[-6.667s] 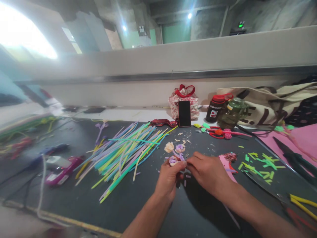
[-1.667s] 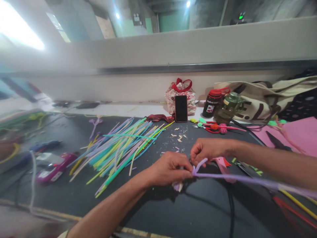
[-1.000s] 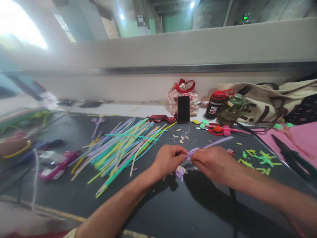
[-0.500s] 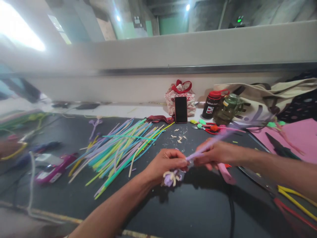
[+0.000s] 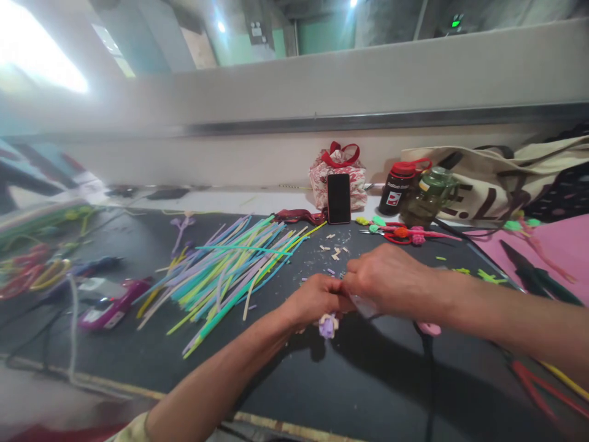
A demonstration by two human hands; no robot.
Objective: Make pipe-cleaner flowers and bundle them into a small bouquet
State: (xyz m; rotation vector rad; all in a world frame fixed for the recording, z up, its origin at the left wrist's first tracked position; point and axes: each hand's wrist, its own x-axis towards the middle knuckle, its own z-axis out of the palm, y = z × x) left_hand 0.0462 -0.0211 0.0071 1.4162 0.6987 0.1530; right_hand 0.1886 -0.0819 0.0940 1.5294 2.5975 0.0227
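Observation:
My left hand [image 5: 317, 301] is closed in a pinch, low over the dark table. A small purple-and-cream flower [image 5: 328, 326], seemingly of chenille stems, pokes out below its fingers. My right hand [image 5: 389, 279] is closed too, its bent fingertips meeting the left fingertips. What it pinches is hidden, though a pale, see-through bit [image 5: 364, 306] shows under its fingers. Small cut cream pieces [image 5: 337, 253] lie just beyond both hands. To their left spreads a loose pile of pastel chenille stems [image 5: 234, 264].
A phone [image 5: 339, 198] leans on a patterned bag [image 5: 317, 181] at the back. Right of it are red-handled scissors [image 5: 391, 232] and two bottles [image 5: 396, 189]. A purple-and-white device [image 5: 113, 304] lies left. A pink-ended tool [image 5: 430, 329] with a black cord sits near my right forearm.
The long purple stem that stuck up from my right hand is out of sight. My right hand has moved left against the left one and turned its back toward me. The flower shifted slightly right.

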